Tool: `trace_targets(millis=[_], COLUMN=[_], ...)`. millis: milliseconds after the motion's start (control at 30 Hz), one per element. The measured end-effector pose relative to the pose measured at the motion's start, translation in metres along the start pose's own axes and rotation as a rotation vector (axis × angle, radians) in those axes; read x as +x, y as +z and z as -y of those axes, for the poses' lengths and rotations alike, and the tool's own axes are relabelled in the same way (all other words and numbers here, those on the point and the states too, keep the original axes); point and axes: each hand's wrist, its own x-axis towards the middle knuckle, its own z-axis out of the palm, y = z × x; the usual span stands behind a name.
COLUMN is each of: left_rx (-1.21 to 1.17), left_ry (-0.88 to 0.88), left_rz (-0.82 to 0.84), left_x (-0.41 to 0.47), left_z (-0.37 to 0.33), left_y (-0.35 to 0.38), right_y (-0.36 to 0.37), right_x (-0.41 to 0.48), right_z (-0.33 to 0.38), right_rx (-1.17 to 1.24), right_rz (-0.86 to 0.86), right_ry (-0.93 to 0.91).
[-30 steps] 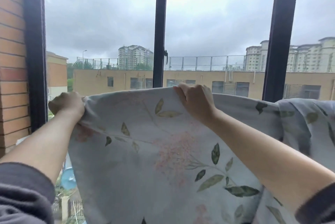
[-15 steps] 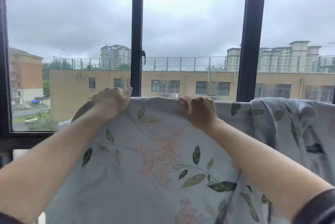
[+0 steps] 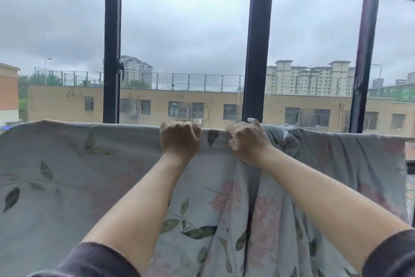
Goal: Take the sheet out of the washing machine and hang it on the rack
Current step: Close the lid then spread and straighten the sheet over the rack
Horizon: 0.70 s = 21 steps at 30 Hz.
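Two hands up in the head view: we grip the upper edge of the floral sheet with our left hand and right hand, fingers curled over it, and it hangs draped over a support hidden beneath, before the window frame, bunched just beside our right hand.

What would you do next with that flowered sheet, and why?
Probably draw the right hand rightward along the top edge. It and the left hand grip the floral sheet close together; left of them it hangs flat, but just right of them it bunches in folds.
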Motion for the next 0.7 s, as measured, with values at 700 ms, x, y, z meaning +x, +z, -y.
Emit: trace_targets(millis=[700], left_rx=[0.093], left_ry=[-0.005], left_rz=[-0.042], left_x=[0.014], left_z=[-0.036], left_y=[0.014], right_y=[-0.014], right_x=[-0.018], right_z=[-0.158], right_rx=[0.324], right_rz=[0.235], right_ry=[0.620])
